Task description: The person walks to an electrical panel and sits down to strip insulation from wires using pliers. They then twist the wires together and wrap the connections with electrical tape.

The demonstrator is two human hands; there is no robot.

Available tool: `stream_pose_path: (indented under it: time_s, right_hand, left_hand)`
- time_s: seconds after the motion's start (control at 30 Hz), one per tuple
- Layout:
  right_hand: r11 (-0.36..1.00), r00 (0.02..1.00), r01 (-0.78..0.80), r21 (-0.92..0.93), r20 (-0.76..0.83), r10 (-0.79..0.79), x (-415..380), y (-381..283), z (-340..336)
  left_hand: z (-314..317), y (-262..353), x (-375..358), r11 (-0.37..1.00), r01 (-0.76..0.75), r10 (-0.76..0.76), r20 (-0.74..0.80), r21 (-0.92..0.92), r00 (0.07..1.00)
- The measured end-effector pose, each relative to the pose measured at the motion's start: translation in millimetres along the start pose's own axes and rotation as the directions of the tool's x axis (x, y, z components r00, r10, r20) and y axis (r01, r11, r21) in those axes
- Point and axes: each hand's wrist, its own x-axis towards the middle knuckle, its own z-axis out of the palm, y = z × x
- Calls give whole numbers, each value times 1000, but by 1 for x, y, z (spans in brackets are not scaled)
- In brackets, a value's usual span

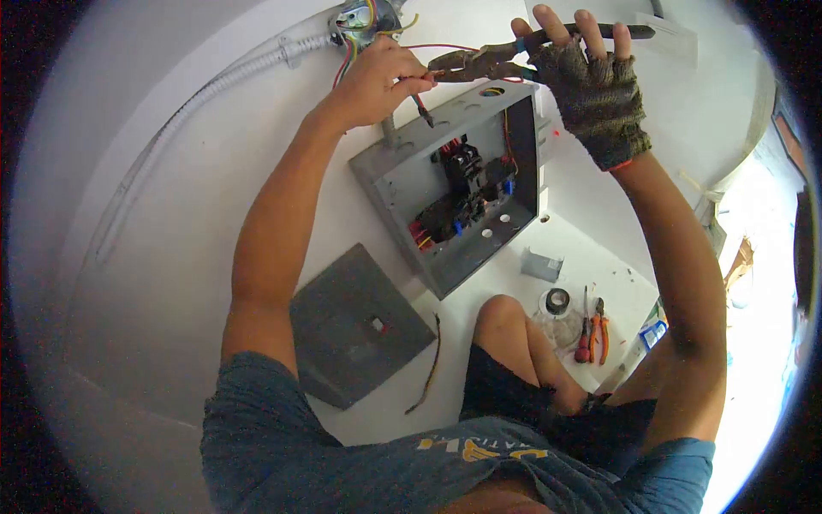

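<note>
My left hand (374, 84), bare, pinches thin wires below the round metal junction box (358, 19). My right hand (595, 90), in a dark fingerless glove, holds dark-handled pliers (484, 64), their jaws at the wire ends by my left fingertips. Some fingers of my right hand are raised around the handles. Red, green and yellow wires come out of the junction box. Just under both hands is an open grey electrical box (394, 171) with black breakers (467, 171) and several wires inside.
A dark square cover (360, 325) lies at lower centre, beside a thin strip (428, 364). Right of my knee are a roll of black tape (557, 300), a red-handled screwdriver (584, 338) and orange-handled pliers (601, 330). White corrugated conduit (214, 90) runs at upper left.
</note>
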Motion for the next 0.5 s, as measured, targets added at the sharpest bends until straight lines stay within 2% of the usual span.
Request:
stream_pose_path:
  time_s: [0.03, 0.1, 0.13, 0.2, 0.33, 0.4, 0.5]
  right_hand:
    - [1000, 1000, -1, 4, 2, 1, 0, 1, -2]
    - [995, 956, 82, -64, 286, -61, -1, 4, -9]
    - [995, 956, 83, -61, 286, -62, -1, 6, -10]
    - [991, 916, 130, -14, 384, -115, 0, 10, -14]
    - [992, 945, 123, 20, 303, -124, 3, 9, -9]
    - [999, 993, 30, 32, 116, -33, 0, 3, 5]
    - [999, 995, 19, 37, 100, -23, -1, 4, 5]
  left_hand:
    - [0, -2, 0, 1000, -10, 10, 1, 7, 1000]
    - [0, -4, 0, 1000, -17, 17, 1, 15, 1000]
    - [0, -7, 1, 998, -45, 45, 4, 34, 999]
    - [-1, -6, 0, 996, -69, 68, 11, 52, 998]
    - [-3, -6, 1, 997, -62, 60, 40, 38, 997]
    - [-3, -5, 2, 998, -57, 56, 50, 31, 997]
    - [-3, -4, 1, 999, -22, 23, 34, -28, 999]
